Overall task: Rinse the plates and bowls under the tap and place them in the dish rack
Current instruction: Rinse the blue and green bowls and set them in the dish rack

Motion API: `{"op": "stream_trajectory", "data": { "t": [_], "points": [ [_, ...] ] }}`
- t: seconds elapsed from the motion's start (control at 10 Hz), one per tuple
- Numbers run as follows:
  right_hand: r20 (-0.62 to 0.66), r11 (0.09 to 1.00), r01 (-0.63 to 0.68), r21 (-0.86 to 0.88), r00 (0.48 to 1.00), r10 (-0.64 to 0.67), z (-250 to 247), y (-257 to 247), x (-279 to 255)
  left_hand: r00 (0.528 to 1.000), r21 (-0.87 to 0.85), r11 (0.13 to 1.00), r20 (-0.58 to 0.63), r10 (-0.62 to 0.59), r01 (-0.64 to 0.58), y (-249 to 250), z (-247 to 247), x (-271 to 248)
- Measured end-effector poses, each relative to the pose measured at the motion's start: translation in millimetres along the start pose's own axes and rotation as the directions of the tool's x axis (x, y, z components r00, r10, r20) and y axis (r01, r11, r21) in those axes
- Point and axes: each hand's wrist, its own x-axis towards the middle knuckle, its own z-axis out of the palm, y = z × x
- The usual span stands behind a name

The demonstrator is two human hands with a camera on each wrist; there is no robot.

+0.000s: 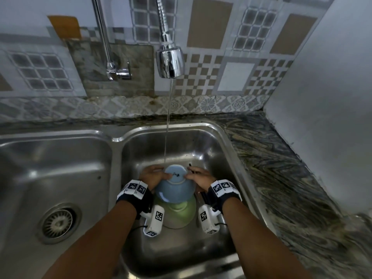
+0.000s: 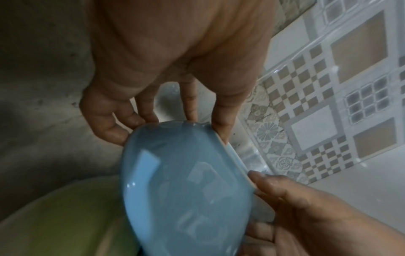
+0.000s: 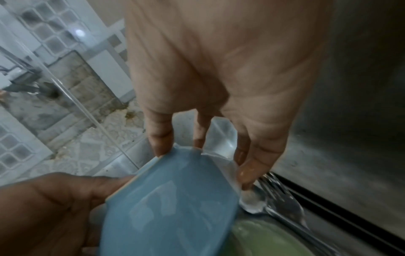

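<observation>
A light blue bowl is held tilted, its base turned up toward me, in the right basin of the steel sink. My left hand grips its left rim and my right hand grips its right rim. In the left wrist view the fingers curl round the blue bowl. The right wrist view shows the blue bowl between the thumb and fingers. A thin stream of water falls from the tap head onto the bowl's far edge. A green dish lies under the bowl.
Cutlery, a fork among it, lies in the basin to the right of the green dish. The left basin has a drain strainer. A marbled counter runs along the right, under a white wall. No dish rack is in view.
</observation>
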Motion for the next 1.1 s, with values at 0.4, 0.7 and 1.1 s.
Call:
{"op": "stream_trajectory", "data": {
  "t": [0.4, 0.7, 1.1],
  "points": [
    [-0.053, 0.989, 0.095, -0.116, 0.993, -0.102, 2, -16, 5, 0.992, -0.009, 0.992, -0.037, -0.124, 0.124, 46, 6, -44],
    [-0.127, 0.991, 0.132, -0.014, 0.983, -0.133, 15, -37, 25, 0.983, -0.157, 0.972, 0.079, -0.164, 0.175, 42, -6, -48],
    [-0.036, 0.956, 0.186, 0.227, 0.982, -0.183, 51, -62, 25, 0.984, -0.228, 0.958, 0.057, -0.166, 0.175, 24, -15, -39]
  ]
}}
